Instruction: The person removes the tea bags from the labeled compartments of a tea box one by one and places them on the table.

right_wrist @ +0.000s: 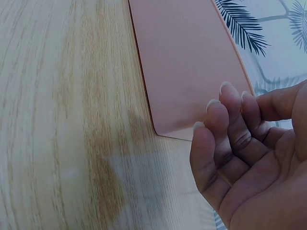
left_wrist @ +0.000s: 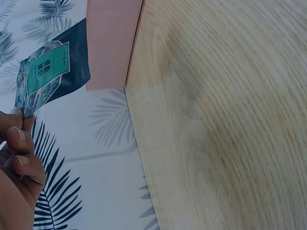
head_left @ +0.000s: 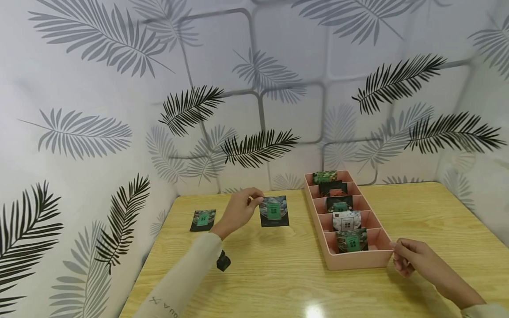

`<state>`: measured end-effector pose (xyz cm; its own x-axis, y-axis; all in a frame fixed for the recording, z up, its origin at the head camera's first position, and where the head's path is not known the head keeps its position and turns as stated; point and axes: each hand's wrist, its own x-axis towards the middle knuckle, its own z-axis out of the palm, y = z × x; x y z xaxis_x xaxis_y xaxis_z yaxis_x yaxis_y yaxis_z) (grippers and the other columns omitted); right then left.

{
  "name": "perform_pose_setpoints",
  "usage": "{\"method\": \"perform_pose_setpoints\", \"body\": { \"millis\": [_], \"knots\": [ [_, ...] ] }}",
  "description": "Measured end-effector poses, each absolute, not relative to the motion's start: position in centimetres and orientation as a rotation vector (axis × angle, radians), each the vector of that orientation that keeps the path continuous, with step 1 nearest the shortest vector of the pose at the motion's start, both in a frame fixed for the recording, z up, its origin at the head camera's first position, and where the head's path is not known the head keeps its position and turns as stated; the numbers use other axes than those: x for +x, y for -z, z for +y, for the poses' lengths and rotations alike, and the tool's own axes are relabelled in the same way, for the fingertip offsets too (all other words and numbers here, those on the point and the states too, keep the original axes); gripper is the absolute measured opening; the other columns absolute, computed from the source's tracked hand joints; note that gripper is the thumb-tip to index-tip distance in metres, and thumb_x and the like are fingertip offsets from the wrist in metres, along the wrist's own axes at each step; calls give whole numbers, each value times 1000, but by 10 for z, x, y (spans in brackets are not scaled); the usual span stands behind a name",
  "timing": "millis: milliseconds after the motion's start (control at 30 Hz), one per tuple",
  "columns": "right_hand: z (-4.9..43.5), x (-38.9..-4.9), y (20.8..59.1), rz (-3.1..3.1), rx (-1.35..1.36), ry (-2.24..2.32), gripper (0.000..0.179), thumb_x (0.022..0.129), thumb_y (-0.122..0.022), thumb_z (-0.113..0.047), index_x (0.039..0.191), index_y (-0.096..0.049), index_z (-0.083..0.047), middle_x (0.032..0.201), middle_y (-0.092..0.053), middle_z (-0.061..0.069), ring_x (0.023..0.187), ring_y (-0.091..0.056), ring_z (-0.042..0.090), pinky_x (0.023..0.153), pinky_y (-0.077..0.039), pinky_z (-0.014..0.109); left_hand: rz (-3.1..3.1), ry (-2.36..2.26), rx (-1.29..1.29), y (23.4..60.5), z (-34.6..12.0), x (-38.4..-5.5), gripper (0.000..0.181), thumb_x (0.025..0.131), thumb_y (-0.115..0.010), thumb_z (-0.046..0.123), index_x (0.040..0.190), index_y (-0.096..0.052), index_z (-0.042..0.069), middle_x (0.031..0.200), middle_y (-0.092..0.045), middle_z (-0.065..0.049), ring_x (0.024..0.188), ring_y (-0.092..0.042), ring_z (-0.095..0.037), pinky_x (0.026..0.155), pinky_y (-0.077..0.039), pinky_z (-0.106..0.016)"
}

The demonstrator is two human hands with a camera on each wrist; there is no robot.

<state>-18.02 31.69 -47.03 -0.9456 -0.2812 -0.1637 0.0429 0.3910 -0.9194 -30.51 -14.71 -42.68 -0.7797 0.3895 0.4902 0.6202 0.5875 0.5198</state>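
Your left hand [head_left: 238, 210] pinches a packet [head_left: 274, 212] by its left edge above the desk [head_left: 278, 274], left of the box [head_left: 358, 261]; your right hand [head_left: 417, 258] pinches the box's near right corner. Step, apparently: filing the packet. Next likely calls for carrying it rightward, over the front compartment [head_left: 377, 240].

Leafy walls [head_left: 290, 39] around a wooden table [head_left: 274, 278]

The walls rise behind the table and on both sides, pale and printed with black leaves [head_left: 260, 149] and softer grey leaves [head_left: 85, 133]. Grey lines [head_left: 260, 110] (blurry, like the outlines of rounded tiles) cross the back. The table has a light, yellowish top with streaky grain. A bright patch of glare [head_left: 314, 310] shines on its nearer part.
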Motion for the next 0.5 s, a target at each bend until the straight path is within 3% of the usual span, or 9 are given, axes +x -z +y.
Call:
{"method": "perform_pose_setpoints", "body": {
  "millis": [267, 500],
  "knots": [
    [317, -181, 470, 2342, -186, 1573, 52, 103, -38, -42, 91, -49, 7, 77, -58, 13, 63, -57, 22, 59, -51, 39, -2506, 1021, -765, 430, -161, -309, 12, 97, -57, 16, 105, -66, 18, 92, -64, 4, 57, -52, -8, 57, -46, -28],
    [316, -181, 470, 2355, -205, 1583, 49, 103, -39, -39, 88, -49, 6, 74, -59, 11, 61, -57, 20, 58, -51, 38, -2514, 995, -723, 434, -173, -314, 13, 97, -57, 18, 105, -67, 16, 93, -64, 5, 70, -59, -11, 62, -48, -28]
  ]
}}
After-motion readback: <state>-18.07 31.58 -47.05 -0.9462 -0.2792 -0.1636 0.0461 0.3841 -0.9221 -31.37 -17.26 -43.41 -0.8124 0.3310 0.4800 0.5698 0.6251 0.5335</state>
